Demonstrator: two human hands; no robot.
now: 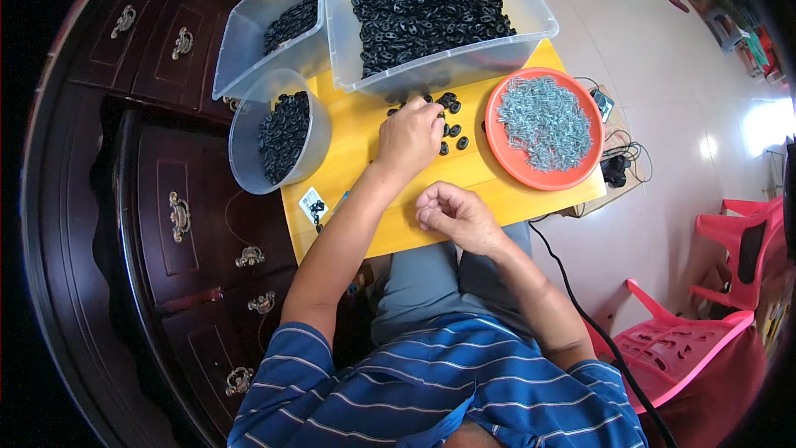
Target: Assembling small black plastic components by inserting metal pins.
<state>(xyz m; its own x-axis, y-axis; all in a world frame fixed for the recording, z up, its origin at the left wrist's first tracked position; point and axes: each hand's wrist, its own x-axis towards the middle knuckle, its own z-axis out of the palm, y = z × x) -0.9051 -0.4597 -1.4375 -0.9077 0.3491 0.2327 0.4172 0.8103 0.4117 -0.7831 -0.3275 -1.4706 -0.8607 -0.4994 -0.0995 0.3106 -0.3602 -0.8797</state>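
My left hand (pixel 410 139) reaches over the yellow tabletop (pixel 362 137) to a scatter of small black oval parts with holes (pixel 462 143). Its fingers are bent and drawn together among these parts; what they pinch, if anything, is hidden. Nearer to me, at the table's front edge, my right hand (pixel 460 217) is closed, thumb against curled fingers, and I cannot make out anything in it. To its right an orange-red plate (pixel 506 168) carries a heap of small silvery metal pins or screws (pixel 543 124).
Beyond my hands stands a large clear bin (pixel 431 66) of black parts. A second bin (pixel 236 58) and a round tub (pixel 319 149) hold more. A white card (pixel 313 204) lies front left. Dark drawers (pixel 178 199) flank the left; a pink chair (pixel 680 357) stands right.
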